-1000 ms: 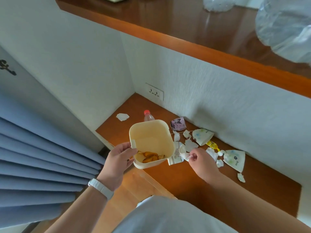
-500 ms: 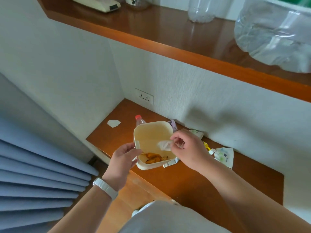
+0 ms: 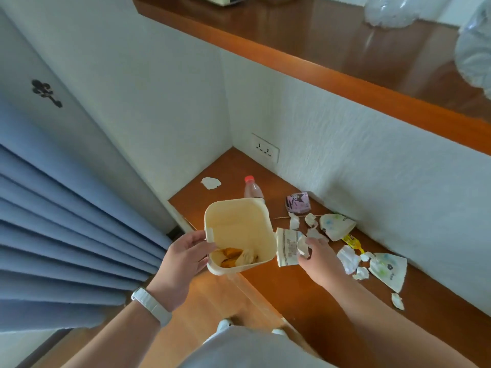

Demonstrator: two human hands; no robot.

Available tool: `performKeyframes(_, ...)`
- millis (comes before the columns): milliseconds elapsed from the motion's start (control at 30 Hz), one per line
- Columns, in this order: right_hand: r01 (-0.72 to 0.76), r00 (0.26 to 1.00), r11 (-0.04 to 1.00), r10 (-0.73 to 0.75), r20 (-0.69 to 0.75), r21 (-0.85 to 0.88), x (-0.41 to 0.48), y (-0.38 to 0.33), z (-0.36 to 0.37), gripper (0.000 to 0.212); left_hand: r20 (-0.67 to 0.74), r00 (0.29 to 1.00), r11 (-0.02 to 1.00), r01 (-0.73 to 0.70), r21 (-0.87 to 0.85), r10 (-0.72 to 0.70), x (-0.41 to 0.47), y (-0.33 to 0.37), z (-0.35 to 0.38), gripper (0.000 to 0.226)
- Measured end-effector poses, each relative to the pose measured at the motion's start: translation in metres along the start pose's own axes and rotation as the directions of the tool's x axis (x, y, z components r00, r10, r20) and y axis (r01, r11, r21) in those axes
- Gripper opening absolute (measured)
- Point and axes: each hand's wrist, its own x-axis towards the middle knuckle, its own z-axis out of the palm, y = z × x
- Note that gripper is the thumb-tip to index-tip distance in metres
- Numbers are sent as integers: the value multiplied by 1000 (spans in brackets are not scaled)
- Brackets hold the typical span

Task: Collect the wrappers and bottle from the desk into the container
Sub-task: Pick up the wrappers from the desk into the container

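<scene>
My left hand [image 3: 183, 261] holds a cream plastic container [image 3: 239, 229] by its near rim, tilted toward me, above the desk's edge. Orange scraps and a white wrapper piece lie in its bottom. My right hand [image 3: 317, 257] rests on the wooden desk [image 3: 305, 296] just right of the container, fingers closed on a crumpled white wrapper piece [image 3: 303, 245] beside a printed wrapper [image 3: 286, 248]. A clear bottle with a red cap [image 3: 252, 189] stands behind the container, partly hidden. More torn wrappers [image 3: 336, 227] lie scattered to the right, along with a purple packet [image 3: 297, 204].
A lone white scrap [image 3: 210, 182] lies in the desk's far left corner near a wall socket [image 3: 265, 150]. A wooden shelf [image 3: 332, 49] overhangs the desk, with clear plastic bottles on it. Blue curtains [image 3: 66, 221] hang at the left.
My right hand dropped a white wrapper piece into the container, then went back down to the desk and closed on another piece. The container stayed in my left hand.
</scene>
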Motion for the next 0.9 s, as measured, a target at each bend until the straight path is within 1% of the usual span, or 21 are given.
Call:
performKeyframes(67,7,1000,998,-8,-20,-58,4,5,11,44,-26,1000,1000,-1,-4,1,-5,-1,-4,15)
performKeyframes(200,42,995,992,-52,-90,-116,10,5,22,31,-70,998,1000,0,-14,-1,-9,-6,-11,18)
performKeyframes(367,75,992,986,-89,-89,-149,12,8,25,23,-93,996,999,1,-36,-4,-11,-9,-7,18)
performKeyframes(500,45,996,983,-59,-74,-178,8,17,18,9,-60,998,999,1,-37,-4,-7,-7,2,20)
performKeyframes(533,39,997,983,-51,-66,-179,6,19,17,8,-54,999,999,2,-35,-4,-6,-7,4,20)
performKeyframes(633,43,997,990,-51,-55,-135,1,25,15,17,-34,999,999,8,-41,-9,-1,-5,12,21)
performKeyframes(767,91,991,987,-102,-82,-131,2,19,17,41,-1,1000,999,13,-31,-13,3,-3,21,22)
performKeyframes(833,103,986,983,-121,-116,-153,8,13,19,43,5,1000,1000,14,-18,-14,3,-2,23,21)
performKeyframes(900,87,986,985,-108,-131,-151,13,8,20,40,2,1000,1000,20,-4,-20,3,-1,21,20)
